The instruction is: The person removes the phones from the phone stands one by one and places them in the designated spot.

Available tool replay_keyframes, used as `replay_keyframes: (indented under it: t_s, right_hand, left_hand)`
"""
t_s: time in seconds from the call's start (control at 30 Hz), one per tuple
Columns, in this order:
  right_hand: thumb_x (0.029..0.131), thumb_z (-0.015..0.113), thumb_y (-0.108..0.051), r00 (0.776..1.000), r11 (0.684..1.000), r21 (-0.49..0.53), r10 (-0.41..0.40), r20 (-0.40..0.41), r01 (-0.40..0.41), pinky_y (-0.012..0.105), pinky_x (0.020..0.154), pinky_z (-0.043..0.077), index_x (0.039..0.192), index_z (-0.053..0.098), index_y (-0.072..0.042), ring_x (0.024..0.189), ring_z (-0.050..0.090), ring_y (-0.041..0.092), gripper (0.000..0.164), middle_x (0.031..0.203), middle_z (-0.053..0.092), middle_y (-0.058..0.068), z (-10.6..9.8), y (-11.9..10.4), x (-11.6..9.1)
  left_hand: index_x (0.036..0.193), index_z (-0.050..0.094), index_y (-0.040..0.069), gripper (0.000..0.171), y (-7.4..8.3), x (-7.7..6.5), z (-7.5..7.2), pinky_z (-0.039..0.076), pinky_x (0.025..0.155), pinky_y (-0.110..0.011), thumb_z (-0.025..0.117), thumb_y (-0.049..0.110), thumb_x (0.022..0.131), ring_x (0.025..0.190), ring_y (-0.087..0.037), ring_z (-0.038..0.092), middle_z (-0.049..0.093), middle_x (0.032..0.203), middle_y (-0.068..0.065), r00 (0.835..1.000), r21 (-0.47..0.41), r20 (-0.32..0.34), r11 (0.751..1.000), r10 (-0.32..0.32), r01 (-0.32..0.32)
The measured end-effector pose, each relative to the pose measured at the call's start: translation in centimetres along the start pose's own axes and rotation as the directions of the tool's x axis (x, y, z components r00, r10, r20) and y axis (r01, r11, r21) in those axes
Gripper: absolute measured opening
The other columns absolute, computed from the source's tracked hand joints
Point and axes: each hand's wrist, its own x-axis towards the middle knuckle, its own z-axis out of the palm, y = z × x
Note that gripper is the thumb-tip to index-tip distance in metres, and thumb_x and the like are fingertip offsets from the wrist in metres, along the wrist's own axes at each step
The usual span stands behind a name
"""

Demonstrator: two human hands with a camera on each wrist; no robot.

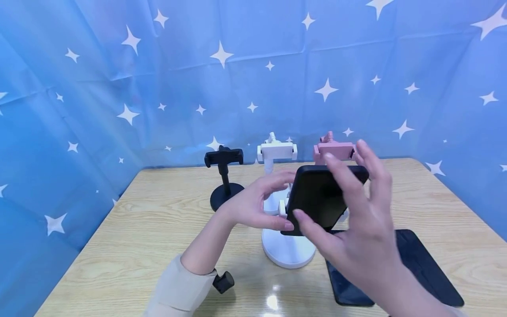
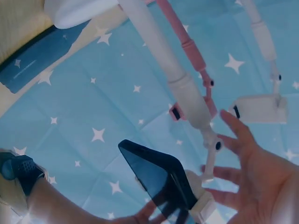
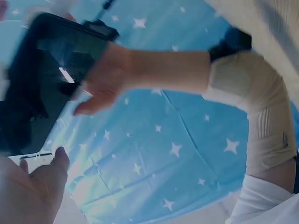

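Observation:
A black phone (image 1: 317, 198) sits tilted in the white clamp (image 1: 283, 208) of the front white phone stand (image 1: 289, 248). My left hand (image 1: 257, 200) is at the phone's left side, thumb by the lower corner and fingers reaching toward its upper edge. In the left wrist view its fingers spread beside the white clamp (image 2: 203, 207); I cannot tell whether they touch. My right hand (image 1: 366, 215), slightly blurred, is spread in front of the phone's right side. Its thumb overlaps the screen, and the fingers extend past the top edge without visibly gripping.
Behind stand a black phone stand (image 1: 225, 176), another white stand (image 1: 278, 150) and a pink stand (image 1: 336, 150). Two dark flat devices, one a blue-black slab (image 1: 350, 286), the other a black slab (image 1: 425, 264), lie front right. A starry blue cloth (image 1: 253, 88) hangs beyond the wooden table (image 1: 130, 246).

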Motion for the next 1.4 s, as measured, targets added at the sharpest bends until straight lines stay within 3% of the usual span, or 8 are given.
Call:
replay_keyframes:
  t_s: [0.13,0.23,0.3,0.47,0.67,0.93,1.2,1.4]
  right_hand:
    - [0.052,0.086,-0.039,1.000,0.992,-0.123,-0.007,-0.023,0.005,0.056,0.093,0.022,0.127,0.052,-0.010,0.130,0.027,0.035,0.088,0.141,0.030,0.017,0.5,-8.0,4.2]
    - [0.066,0.077,-0.032,0.996,0.983,-0.184,-0.030,-0.086,0.013,0.055,0.079,0.023,0.117,0.051,-0.003,0.121,0.036,0.035,0.064,0.126,0.040,0.021,0.7,-11.1,6.3]
    - [0.068,0.075,-0.029,0.993,0.976,-0.218,-0.034,-0.114,0.008,0.055,0.074,0.022,0.109,0.048,0.002,0.113,0.039,0.037,0.058,0.117,0.040,0.025,0.9,-12.0,7.1]
    - [0.064,0.074,-0.018,0.992,0.965,-0.261,-0.021,-0.121,-0.011,0.055,0.070,0.021,0.102,0.044,0.004,0.100,0.037,0.041,0.053,0.105,0.038,0.028,1.0,-12.4,7.6]
    - [0.065,0.069,-0.018,0.993,0.974,-0.227,-0.022,-0.119,-0.005,0.054,0.069,0.021,0.099,0.045,0.005,0.095,0.037,0.041,0.047,0.099,0.039,0.028,1.0,-11.9,7.6]
    - [0.067,0.065,-0.022,0.994,0.980,-0.198,-0.022,-0.111,0.000,0.055,0.069,0.021,0.097,0.047,0.004,0.093,0.036,0.040,0.044,0.096,0.040,0.029,1.0,-11.8,7.7]
    - [0.065,0.066,-0.021,0.996,0.982,-0.191,-0.021,-0.086,0.004,0.054,0.071,0.022,0.096,0.048,0.004,0.095,0.037,0.043,0.043,0.097,0.040,0.029,0.9,-11.8,7.9]
    - [0.061,0.069,-0.017,1.000,0.985,-0.174,0.009,-0.024,-0.014,0.051,0.075,0.026,0.093,0.049,0.006,0.107,0.042,0.038,0.044,0.105,0.042,0.027,0.4,-11.5,8.0]
  left_hand:
    - [0.117,0.050,-0.008,0.048,-0.8,0.6,-0.1,0.041,0.096,-0.035,0.063,0.001,0.073,0.118,-0.020,0.041,0.047,0.123,-0.020,0.996,-0.071,0.077,0.997,0.039,-0.034]
    - [0.115,0.053,-0.007,0.046,-1.0,0.8,-0.2,0.045,0.090,-0.033,0.065,0.003,0.071,0.112,-0.018,0.044,0.050,0.119,-0.018,0.997,-0.064,0.074,0.998,0.017,-0.012]
    - [0.114,0.055,-0.005,0.046,-1.0,0.9,-0.2,0.047,0.086,-0.032,0.066,0.004,0.070,0.109,-0.016,0.046,0.051,0.117,-0.016,0.998,-0.052,0.070,0.999,-0.008,0.011]
    - [0.096,0.062,-0.003,0.030,-1.0,1.1,-0.3,0.047,0.086,-0.034,0.068,0.001,0.068,0.101,-0.016,0.048,0.054,0.106,-0.016,0.998,-0.103,0.051,0.994,-0.037,0.042]
    - [0.085,0.065,-0.004,0.022,-1.2,1.3,-0.6,0.045,0.089,-0.036,0.071,-0.002,0.065,0.101,-0.018,0.048,0.054,0.102,-0.018,0.997,-0.166,0.076,0.985,-0.026,0.038]
    - [0.085,0.066,-0.005,0.023,-1.3,1.4,-0.9,0.045,0.091,-0.036,0.072,0.000,0.063,0.106,-0.017,0.046,0.053,0.109,-0.019,0.993,-0.173,0.108,0.983,-0.048,0.067]
    - [0.090,0.067,-0.005,0.029,-1.6,1.8,-1.0,0.041,0.096,-0.036,0.075,0.001,0.063,0.114,-0.021,0.044,0.051,0.116,-0.022,0.988,-0.128,0.141,0.991,0.064,-0.046]
    - [0.092,0.065,-0.008,0.032,-1.4,1.7,-1.1,0.046,0.090,-0.036,0.075,-0.002,0.063,0.106,-0.019,0.047,0.052,0.109,-0.020,0.987,-0.165,0.159,0.986,0.007,0.020]
